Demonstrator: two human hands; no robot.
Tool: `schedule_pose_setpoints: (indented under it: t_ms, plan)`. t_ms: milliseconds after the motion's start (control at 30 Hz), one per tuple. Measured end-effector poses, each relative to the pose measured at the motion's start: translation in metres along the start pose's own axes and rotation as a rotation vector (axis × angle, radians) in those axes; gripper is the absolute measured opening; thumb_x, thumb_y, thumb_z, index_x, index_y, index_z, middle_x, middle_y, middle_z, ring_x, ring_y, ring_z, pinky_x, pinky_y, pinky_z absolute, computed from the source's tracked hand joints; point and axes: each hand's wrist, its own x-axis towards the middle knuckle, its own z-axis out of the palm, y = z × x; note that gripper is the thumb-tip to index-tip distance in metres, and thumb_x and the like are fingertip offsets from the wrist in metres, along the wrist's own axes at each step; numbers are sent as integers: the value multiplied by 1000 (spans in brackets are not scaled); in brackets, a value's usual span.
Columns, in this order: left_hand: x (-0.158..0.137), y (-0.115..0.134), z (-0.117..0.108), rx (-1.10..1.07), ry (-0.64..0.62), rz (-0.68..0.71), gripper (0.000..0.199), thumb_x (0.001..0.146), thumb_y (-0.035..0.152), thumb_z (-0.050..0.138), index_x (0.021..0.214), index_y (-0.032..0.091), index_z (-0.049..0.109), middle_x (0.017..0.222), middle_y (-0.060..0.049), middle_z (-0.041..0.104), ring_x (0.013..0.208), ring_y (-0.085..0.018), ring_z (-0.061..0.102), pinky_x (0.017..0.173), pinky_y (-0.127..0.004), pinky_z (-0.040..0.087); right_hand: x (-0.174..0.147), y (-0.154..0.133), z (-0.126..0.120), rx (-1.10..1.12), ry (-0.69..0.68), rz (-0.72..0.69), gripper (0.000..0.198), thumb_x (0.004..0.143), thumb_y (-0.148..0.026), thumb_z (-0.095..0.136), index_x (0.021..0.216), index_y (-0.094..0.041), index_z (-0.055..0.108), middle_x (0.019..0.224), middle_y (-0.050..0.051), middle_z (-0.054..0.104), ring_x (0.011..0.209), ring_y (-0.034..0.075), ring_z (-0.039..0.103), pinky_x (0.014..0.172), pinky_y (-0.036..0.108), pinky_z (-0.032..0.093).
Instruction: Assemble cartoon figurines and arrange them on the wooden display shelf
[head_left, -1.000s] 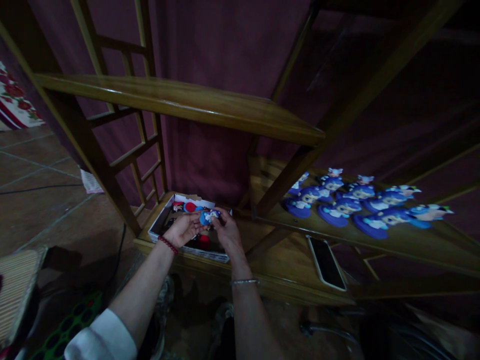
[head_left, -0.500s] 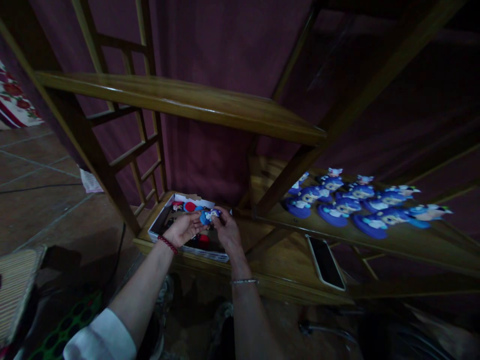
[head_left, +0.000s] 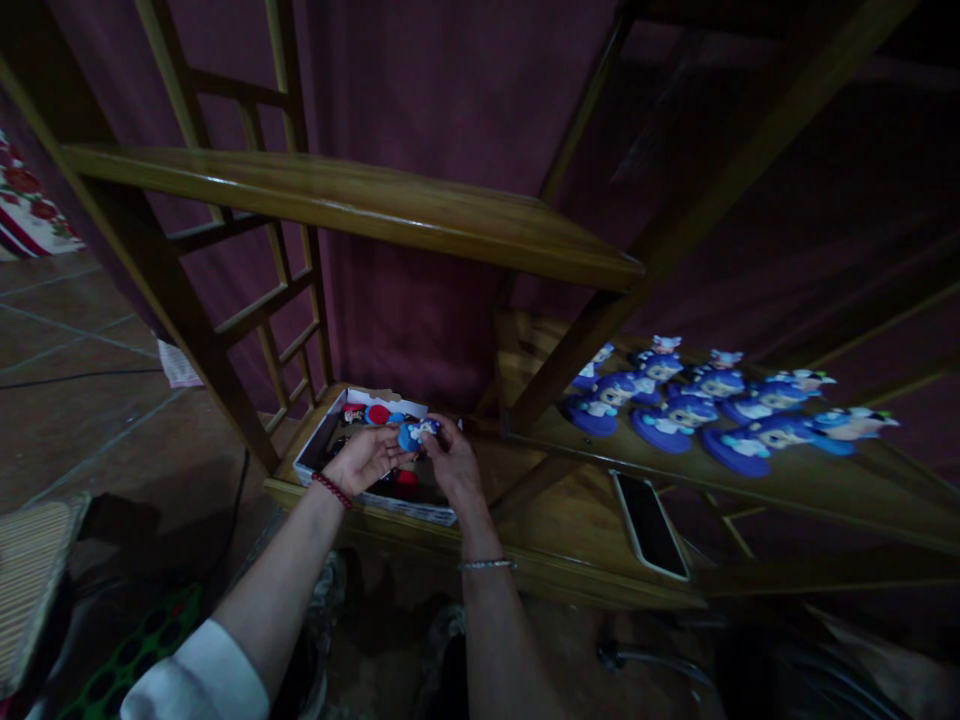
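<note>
A small blue-and-white figurine [head_left: 418,431] on a round blue base is held between my two hands, above an open cardboard box [head_left: 319,462]. My left hand [head_left: 367,458], with a dark red bead bracelet at the wrist, is palm up and grips the base side with its fingertips. My right hand [head_left: 453,462], wearing a thin bracelet, pinches the figurine from the right. Inside the box lie several small red, blue and black pieces, such as a red round piece [head_left: 378,414]; my hands partly cover them.
Several blue figurines on round bases [head_left: 679,415] stand on the raised shelf at right. A phone [head_left: 651,525] lies on the lower wooden shelf [head_left: 555,520]. Above the box runs a wooden crossbar [head_left: 360,205]. A woven-top seat [head_left: 37,580] stands at lower left.
Both hands stay over the box with the figurine between them. The figurine has turned slightly, and the whole view has shifted a little.
</note>
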Motion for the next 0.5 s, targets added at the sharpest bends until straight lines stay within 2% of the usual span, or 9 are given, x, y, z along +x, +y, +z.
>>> schedule_pose_setpoints:
  t_ms: [500]
  plan:
    - [2, -2, -3, 6, -12, 7, 7, 74, 10, 48, 76, 11, 54, 71, -7, 63, 69, -14, 60, 69, -27, 48, 0, -2, 0, 25, -7, -23, 30, 68, -24, 50, 98, -25, 55, 92, 0, 60, 80, 14, 55, 73, 28, 44]
